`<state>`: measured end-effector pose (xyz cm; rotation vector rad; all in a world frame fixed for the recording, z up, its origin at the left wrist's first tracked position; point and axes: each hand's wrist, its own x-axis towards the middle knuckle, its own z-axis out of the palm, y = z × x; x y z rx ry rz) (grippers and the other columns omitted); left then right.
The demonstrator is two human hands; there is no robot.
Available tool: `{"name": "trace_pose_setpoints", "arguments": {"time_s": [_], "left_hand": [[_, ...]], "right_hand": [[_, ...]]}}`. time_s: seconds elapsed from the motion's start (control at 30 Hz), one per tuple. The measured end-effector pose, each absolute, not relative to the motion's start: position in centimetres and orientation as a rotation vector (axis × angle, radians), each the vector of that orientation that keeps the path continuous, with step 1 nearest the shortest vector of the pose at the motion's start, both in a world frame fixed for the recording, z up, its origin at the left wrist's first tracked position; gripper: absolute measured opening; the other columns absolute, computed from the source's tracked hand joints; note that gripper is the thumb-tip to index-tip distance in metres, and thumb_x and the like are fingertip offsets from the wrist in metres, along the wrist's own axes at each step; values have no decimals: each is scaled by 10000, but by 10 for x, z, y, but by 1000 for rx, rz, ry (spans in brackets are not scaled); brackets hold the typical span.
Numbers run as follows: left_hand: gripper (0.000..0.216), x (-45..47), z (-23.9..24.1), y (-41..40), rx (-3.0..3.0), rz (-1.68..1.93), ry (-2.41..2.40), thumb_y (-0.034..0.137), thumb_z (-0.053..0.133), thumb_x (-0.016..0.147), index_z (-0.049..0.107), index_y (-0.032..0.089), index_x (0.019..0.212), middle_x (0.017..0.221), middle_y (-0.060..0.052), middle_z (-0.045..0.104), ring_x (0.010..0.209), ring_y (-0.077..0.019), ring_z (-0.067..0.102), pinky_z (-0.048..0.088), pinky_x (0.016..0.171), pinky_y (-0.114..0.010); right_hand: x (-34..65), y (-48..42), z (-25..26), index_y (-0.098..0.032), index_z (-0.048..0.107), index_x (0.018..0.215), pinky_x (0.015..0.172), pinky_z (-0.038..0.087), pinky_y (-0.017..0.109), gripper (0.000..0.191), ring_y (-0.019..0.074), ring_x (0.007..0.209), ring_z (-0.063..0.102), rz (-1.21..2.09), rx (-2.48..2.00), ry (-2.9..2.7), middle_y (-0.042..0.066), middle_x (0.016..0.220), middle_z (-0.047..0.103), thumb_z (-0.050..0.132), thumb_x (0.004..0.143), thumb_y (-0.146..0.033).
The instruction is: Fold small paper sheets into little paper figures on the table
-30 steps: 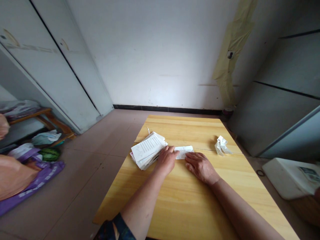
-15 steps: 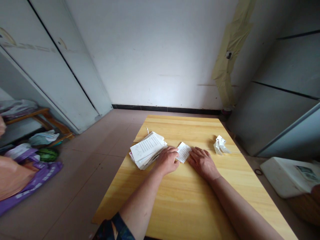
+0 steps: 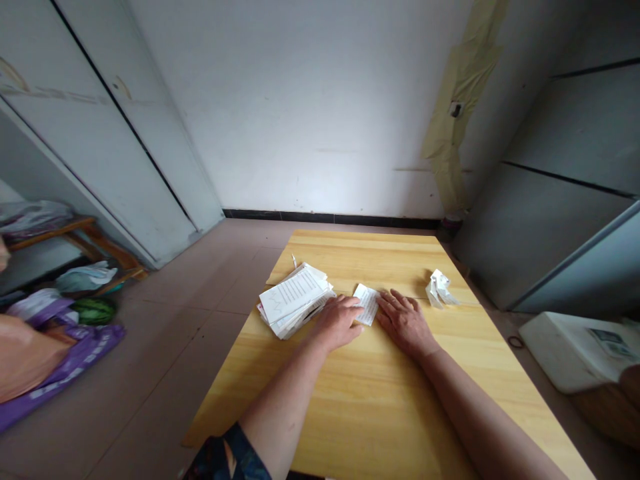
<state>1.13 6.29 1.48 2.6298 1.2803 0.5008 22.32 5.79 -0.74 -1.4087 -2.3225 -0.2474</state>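
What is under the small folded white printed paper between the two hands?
The folded white paper lies flat on the yellow wooden table. Fingertips of the left hand cover its left edge; the right hand touches its right edge; anything beneath it is hidden.

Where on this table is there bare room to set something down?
Bare wood runs along the far edge of the table, beyond the paper stack and the folded papers, and across the near half around the forearms. The middle band is crowded: stack, left hand, slip, right hand, side by side.
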Motion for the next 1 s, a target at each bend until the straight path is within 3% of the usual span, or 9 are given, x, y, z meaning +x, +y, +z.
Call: {"name": "trace_pose_setpoints", "arguments": {"time_s": [0.2, 0.43, 0.63, 0.83, 1.0], "left_hand": [[217, 20, 12, 65, 2669, 529, 1358, 315, 640, 799, 669, 221, 992, 1131, -59, 605, 1072, -223, 516, 410, 954, -372], [218, 23, 10, 65, 2664, 586, 1390, 385, 589, 844, 674, 201, 923, 1020, -60, 620, 989, -210, 529, 425, 879, -345], [412, 19, 15, 62, 2608, 603, 1382, 487, 757, 655, 688, 227, 967, 1046, -56, 639, 1010, -241, 524, 408, 893, -379], [165, 14, 6, 70, 2510, 762, 1321, 210, 700, 743, 713, 237, 905, 1040, -5, 693, 980, -188, 562, 434, 881, -323], [167, 18, -3, 76, 2387, 914, 1300, 118, 622, 779, 719, 222, 868, 878, -7, 723, 852, -166, 609, 465, 807, -290]], "right_hand": [[230, 59, -5, -212, 626, 1164, 904, 417, 434, 353, 267, 1113, 540, -102, -1118, -2404, 132, 1216, 613, 534, 880, -401], [219, 62, -11, -221, 685, 1045, 831, 434, 372, 241, 221, 941, 609, -179, -1050, -2389, 104, 1068, 683, 521, 906, -328], [217, 64, -10, -197, 682, 918, 818, 425, 330, 188, 190, 882, 631, -102, -1066, -2329, 78, 953, 713, 501, 916, -247], [222, 66, -10, -188, 664, 871, 785, 440, 315, 171, 197, 848, 634, 13, -1159, -2220, 73, 871, 710, 495, 889, -210], [223, 67, -9, -194, 657, 815, 682, 447, 273, 146, 184, 743, 609, 127, -1303, -2131, 60, 765, 670, 521, 845, -236]]}}
